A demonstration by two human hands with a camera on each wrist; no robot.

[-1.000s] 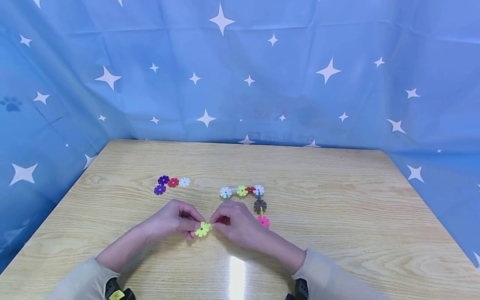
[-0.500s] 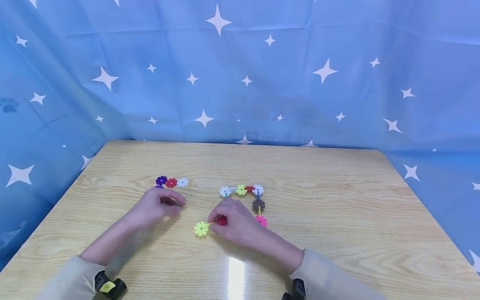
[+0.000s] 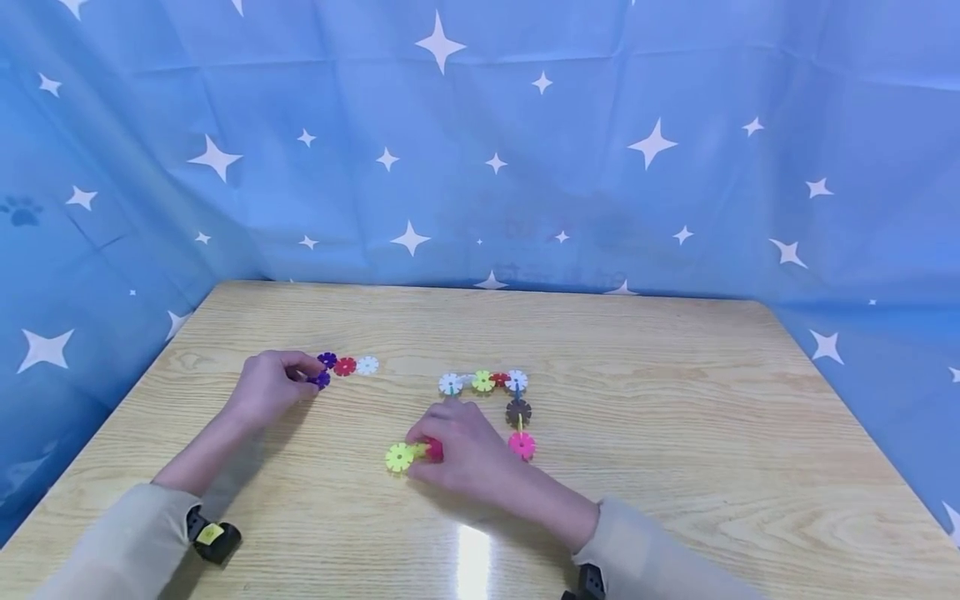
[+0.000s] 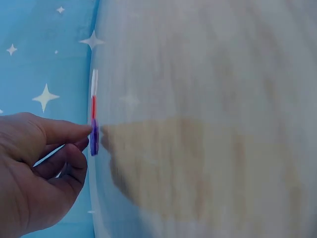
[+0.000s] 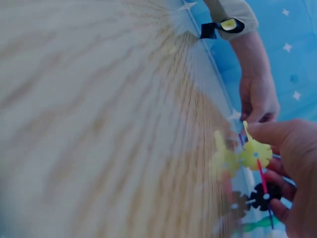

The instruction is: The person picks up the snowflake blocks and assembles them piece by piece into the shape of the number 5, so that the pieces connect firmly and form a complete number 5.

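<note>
My left hand (image 3: 273, 385) reaches to the left part of the table, its fingertips at the lower purple snowflake disc (image 3: 322, 381). In the left wrist view its fingertips pinch the edge of a purple disc (image 4: 94, 141). My right hand (image 3: 463, 446) holds a pink snowflake disc (image 3: 434, 450) linked to yellow discs, of which one yellow disc (image 3: 399, 457) sticks out left. In the right wrist view the thumb and fingers are around a yellow disc (image 5: 256, 154), with a black disc (image 5: 267, 196) beyond. The hand covers part of the chain.
Another purple disc (image 3: 327, 360), a red disc (image 3: 345, 367) and a white disc (image 3: 367, 365) lie by the left hand. Joined discs, among them a white disc (image 3: 451, 383), a black disc (image 3: 518, 412) and a pink disc (image 3: 522, 445), lie on the wooden table (image 3: 675, 433).
My left hand has let go of the yellow disc and moved left and away to the purple discs. My right hand has shifted slightly left, showing more of the pink disc.
</note>
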